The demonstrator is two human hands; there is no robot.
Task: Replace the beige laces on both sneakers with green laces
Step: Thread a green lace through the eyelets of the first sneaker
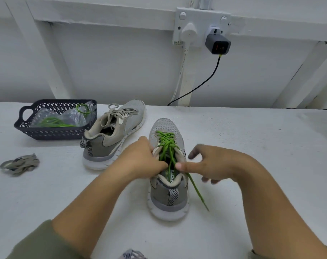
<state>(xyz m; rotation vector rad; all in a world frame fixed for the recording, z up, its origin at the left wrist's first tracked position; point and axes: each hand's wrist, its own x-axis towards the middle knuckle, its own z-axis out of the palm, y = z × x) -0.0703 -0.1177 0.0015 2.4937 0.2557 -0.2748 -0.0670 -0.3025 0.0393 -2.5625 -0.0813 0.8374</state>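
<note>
At frame centre the left hand (140, 159) grips the sneaker (160, 198) (green lace (167, 142) threaded). The right hand (213, 163) is spread wide, thumb touching the green lace.

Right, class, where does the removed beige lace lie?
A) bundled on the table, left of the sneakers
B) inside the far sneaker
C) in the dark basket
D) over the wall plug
A: the beige lace lies in a bundle on the table, outside the basket and left of the far sneaker.

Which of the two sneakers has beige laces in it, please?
The far sneaker beside the basket has beige laces; the near sneaker, held by the left hand, has green laces.
</note>
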